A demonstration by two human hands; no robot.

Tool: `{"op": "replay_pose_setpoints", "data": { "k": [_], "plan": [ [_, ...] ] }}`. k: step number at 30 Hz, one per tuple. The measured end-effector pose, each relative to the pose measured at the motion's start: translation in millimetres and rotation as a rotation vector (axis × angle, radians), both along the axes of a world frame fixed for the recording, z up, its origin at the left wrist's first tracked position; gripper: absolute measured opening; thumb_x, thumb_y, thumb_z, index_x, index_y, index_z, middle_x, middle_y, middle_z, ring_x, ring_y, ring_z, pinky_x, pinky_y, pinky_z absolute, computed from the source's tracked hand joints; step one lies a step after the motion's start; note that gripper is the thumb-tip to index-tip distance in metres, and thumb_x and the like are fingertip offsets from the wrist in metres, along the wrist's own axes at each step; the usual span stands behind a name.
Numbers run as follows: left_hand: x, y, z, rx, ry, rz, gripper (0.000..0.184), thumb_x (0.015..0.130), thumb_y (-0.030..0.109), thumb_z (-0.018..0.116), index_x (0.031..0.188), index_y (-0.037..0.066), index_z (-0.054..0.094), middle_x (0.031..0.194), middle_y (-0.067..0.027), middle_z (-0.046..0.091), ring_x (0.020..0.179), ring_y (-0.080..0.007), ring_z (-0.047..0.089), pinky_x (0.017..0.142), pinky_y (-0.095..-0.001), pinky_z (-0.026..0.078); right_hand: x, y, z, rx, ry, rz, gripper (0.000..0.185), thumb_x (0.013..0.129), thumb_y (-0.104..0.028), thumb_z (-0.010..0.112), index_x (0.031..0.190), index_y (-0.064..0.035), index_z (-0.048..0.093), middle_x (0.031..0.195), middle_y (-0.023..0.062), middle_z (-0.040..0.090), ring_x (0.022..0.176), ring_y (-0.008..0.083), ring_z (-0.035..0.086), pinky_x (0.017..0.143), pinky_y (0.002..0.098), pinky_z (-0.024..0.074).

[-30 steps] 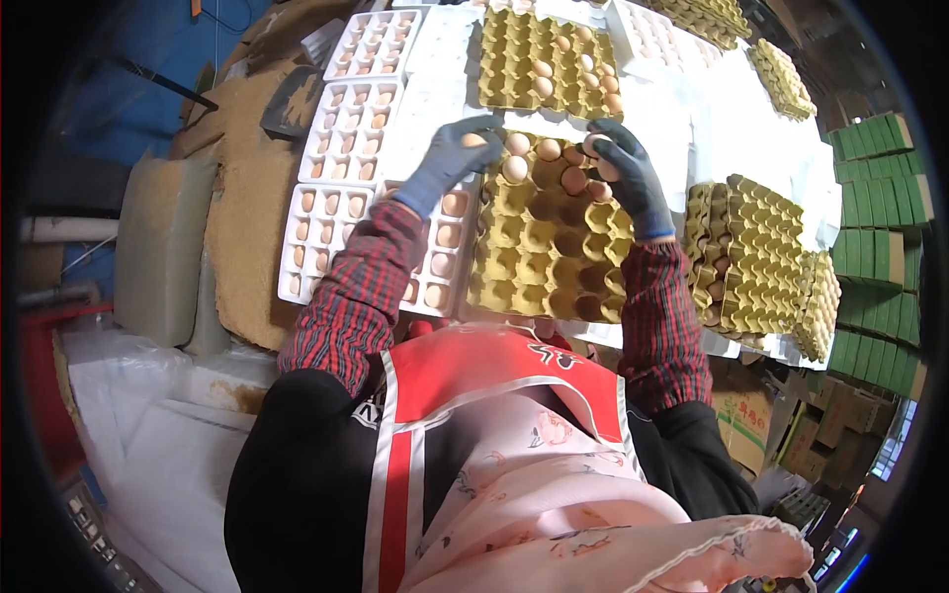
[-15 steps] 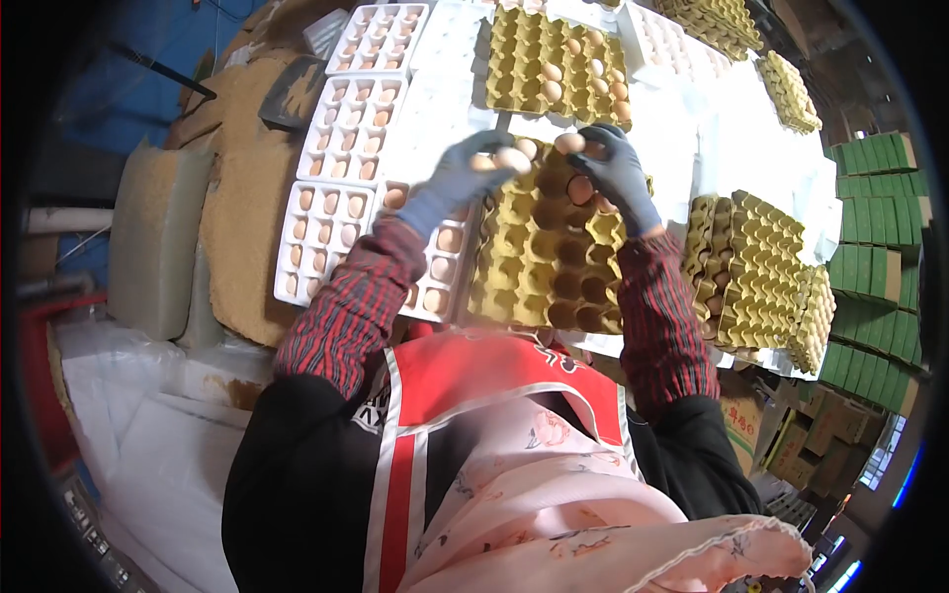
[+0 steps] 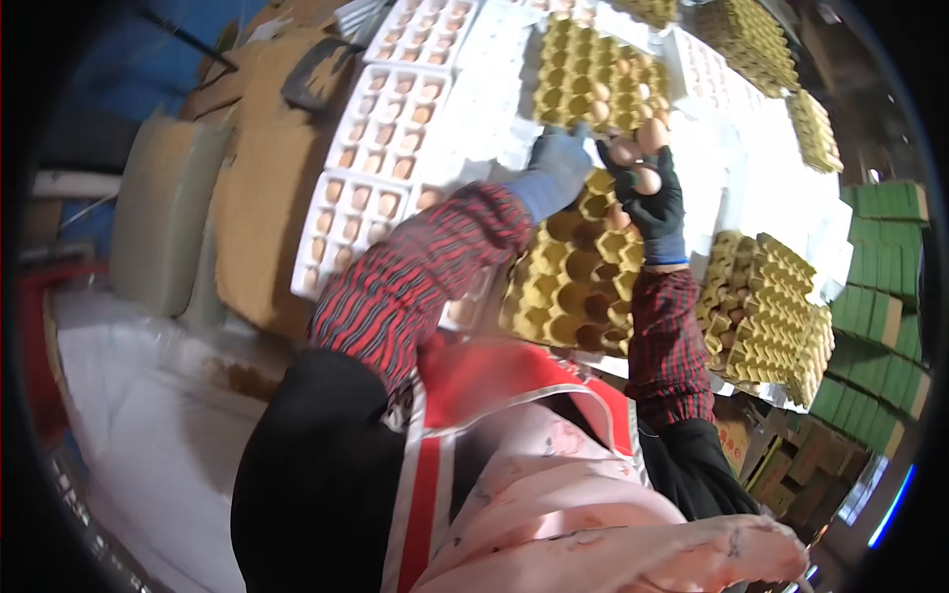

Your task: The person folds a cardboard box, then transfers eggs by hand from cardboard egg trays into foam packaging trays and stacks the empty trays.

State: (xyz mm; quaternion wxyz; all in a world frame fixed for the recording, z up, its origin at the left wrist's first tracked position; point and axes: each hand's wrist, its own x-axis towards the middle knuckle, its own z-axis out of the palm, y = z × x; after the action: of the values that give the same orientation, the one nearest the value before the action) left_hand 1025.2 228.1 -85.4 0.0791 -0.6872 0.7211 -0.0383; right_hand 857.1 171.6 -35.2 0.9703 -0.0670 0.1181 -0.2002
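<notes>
Left hand blurred — cannot tell whether it holds anything. It hides part of yellow tray, near edge of desk. Left sleeve covers part of white egg tray — near-left corner.

Green boxes stand stacked — brown cardboard boxes nearby.

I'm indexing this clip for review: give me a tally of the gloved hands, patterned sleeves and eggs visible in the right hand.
Gloved hands: 2
Patterned sleeves: 2
Held eggs: 3
Total: 7
</notes>
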Motion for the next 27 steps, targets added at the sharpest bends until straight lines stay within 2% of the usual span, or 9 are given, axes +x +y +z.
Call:
{"op": "replay_pose_setpoints", "data": {
  "k": [2, 8, 12, 15, 16, 19, 21, 23, 27],
  "plan": [
    [16.2, 26.4, 19.7, -0.181, 0.37, 0.078, 0.024, 0.091, 0.021, 0.06, 0.11, 0.011, 0.07, 0.118, -0.0098, 0.062, 0.098, -0.0247, 0.065, 0.079, -0.0383, 0.053, 2.1, -4.6, -13.4, -0.065, 0.143, -0.103, 0.058, 0.099, -0.043, 0.059, 0.141, -0.005, 0.046, 0.139, 0.0243, 0.049, 0.086, 0.024, 0.064, 0.068, 0.029, 0.0549],
    [61.2, 65.0, 29.6, -0.469, 1.258, 0.348, 0.03, 0.077, 0.024, 0.084, 0.099, 0.009, 0.072, 0.103, -0.0108, 0.07, 0.089, -0.0274, 0.07, 0.084, -0.0356, 0.056, 34.9, 5.0, -9.5, -0.395, 0.071, -0.129, 0.057, 0.099, -0.039, 0.059, 0.144, -0.0079, 0.045, 0.144, 0.016, 0.05, 0.117, 0.0278, 0.056, 0.076, 0.0325, 0.053],
    [138.3, 107.4, -44.3, -0.538, 1.975, 0.49, 0.033, 0.074, 0.017, 0.09, 0.097, 0.004, 0.07, 0.088, -0.0001, 0.066, 0.081, -0.0079, 0.062, 0.072, -0.0212, 0.054, 78.8, 8.0, 29.5, -1.027, 0.584, 0.179, 0.055, 0.085, -0.022, 0.077, 0.132, -0.0021, 0.057, 0.127, 0.0128, 0.063, 0.115, 0.023, 0.062, 0.084, 0.0323, 0.0526],
    [147.7, 144.3, -18.8, -0.299, 0.868, 0.611, 0.048, 0.072, 0.035, 0.089, 0.11, 0.011, 0.071, 0.116, -0.0104, 0.063, 0.105, -0.0214, 0.065, 0.091, -0.0346, 0.055, 136.0, 9.9, 4.1, -2.347, 0.586, 0.326, 0.037, 0.075, -0.015, 0.081, 0.107, -0.0009, 0.069, 0.116, 0.0143, 0.066, 0.096, 0.0314, 0.068, 0.085, 0.0388, 0.0544],
    [147.1, 140.0, -33.1, -0.139, 0.776, 0.552, 0.054, 0.07, 0.038, 0.087, 0.118, 0.019, 0.07, 0.134, -0.0139, 0.053, 0.117, -0.0287, 0.06, 0.1, -0.0386, 0.051, 150.9, 21.2, -1.7, -2.441, 0.65, 0.5, 0.031, 0.074, -0.014, 0.079, 0.101, -0.0025, 0.07, 0.11, 0.0153, 0.066, 0.091, 0.0339, 0.067, 0.083, 0.0417, 0.0546],
    [119.4, 130.5, -32.5, -0.207, 0.433, 0.384, 0.031, 0.079, 0.028, 0.076, 0.109, 0.019, 0.07, 0.132, -0.01, 0.052, 0.108, -0.0278, 0.062, 0.09, -0.039, 0.053, 179.6, 40.1, -45.7, -2.874, 0.902, 0.784, 0.011, 0.076, -0.016, 0.069, 0.084, -0.0116, 0.075, 0.097, 0.0153, 0.068, 0.087, 0.0321, 0.068, 0.077, 0.044, 0.0543],
    [114.2, 112.2, -51.6, 0.033, 0.088, 0.273, 0.022, 0.081, 0.015, 0.065, 0.103, 0.015, 0.069, 0.132, -0.0073, 0.052, 0.099, -0.0227, 0.062, 0.086, -0.0374, 0.05, 183.9, 33.5, -53.1, -2.81, 0.919, 0.861, 0.016, 0.078, -0.016, 0.069, 0.093, -0.0118, 0.074, 0.094, 0.0162, 0.068, 0.087, 0.0327, 0.069, 0.076, 0.0442, 0.0547],
    [118.8, 119.3, -44.8, -0.093, 0.257, 0.346, 0.02, 0.083, 0.018, 0.065, 0.102, 0.014, 0.069, 0.129, -0.0082, 0.054, 0.103, -0.0242, 0.062, 0.087, -0.0384, 0.052, 187.0, 21.8, -52.1, -2.662, 0.929, 0.867, 0.023, 0.08, -0.019, 0.069, 0.101, -0.0104, 0.073, 0.093, 0.0154, 0.068, 0.088, 0.034, 0.069, 0.076, 0.0456, 0.0545],
    [141.7, 123.4, -55.5, -0.11, 0.452, 0.379, 0.025, 0.087, 0.026, 0.067, 0.107, 0.013, 0.069, 0.125, -0.0104, 0.061, 0.105, -0.0295, 0.065, 0.088, -0.0418, 0.054, 202.1, 37.7, -75.3, -2.531, 1.032, 0.217, 0.045, 0.086, -0.026, 0.067, 0.127, -0.0123, 0.058, 0.125, 0.015, 0.056, 0.122, 0.038, 0.052, 0.097, 0.0532, 0.0459]
  ]
}}
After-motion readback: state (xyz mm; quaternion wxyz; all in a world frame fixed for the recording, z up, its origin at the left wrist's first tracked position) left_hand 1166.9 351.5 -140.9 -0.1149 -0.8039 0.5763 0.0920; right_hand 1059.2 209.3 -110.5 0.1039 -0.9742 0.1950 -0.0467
